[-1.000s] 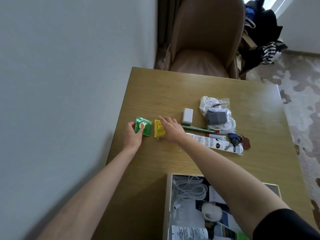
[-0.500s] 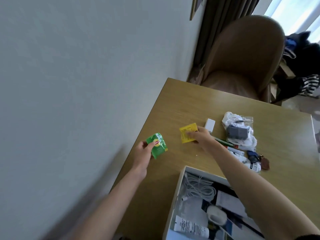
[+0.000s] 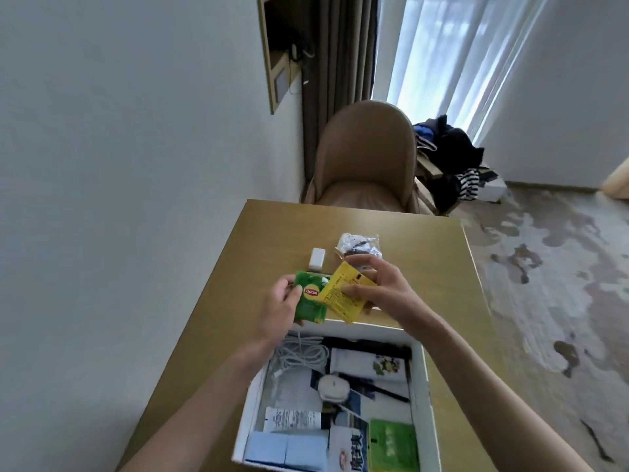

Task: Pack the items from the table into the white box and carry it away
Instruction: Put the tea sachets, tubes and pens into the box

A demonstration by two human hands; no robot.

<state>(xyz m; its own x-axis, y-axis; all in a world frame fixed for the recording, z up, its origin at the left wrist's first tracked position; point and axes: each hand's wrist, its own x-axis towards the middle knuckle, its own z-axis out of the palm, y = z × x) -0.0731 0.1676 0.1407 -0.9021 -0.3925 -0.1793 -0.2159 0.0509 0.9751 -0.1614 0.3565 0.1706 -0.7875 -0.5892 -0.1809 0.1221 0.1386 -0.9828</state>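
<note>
Two sachets held in the air above the far edge of the white box.

The left hand (image 3: 282, 310) pinches a green square Lipton tea sachet (image 3: 310, 298) between thumb and fingers, and the right hand (image 3: 384, 294) pinches a yellow paper sachet with small print (image 3: 343, 294) in the same way, its other fingers spread loosely. The two sachets touch at their edges, the yellow one lying a little over the green one. Below them stands the open white cardboard box (image 3: 423, 396) on the light brown wooden table (image 3: 425, 253); inside it I see a coiled white cable (image 3: 301, 354), a white tube with dark print (image 3: 292, 420), a light blue packet (image 3: 282, 451) and a flat green packet (image 3: 393, 444). Farther on the table lie a small white rectangular block (image 3: 317, 258) and a clear plastic bag with small things inside (image 3: 359, 247), near each other. A tan leather chair (image 3: 366, 158) stands behind the table.
</note>
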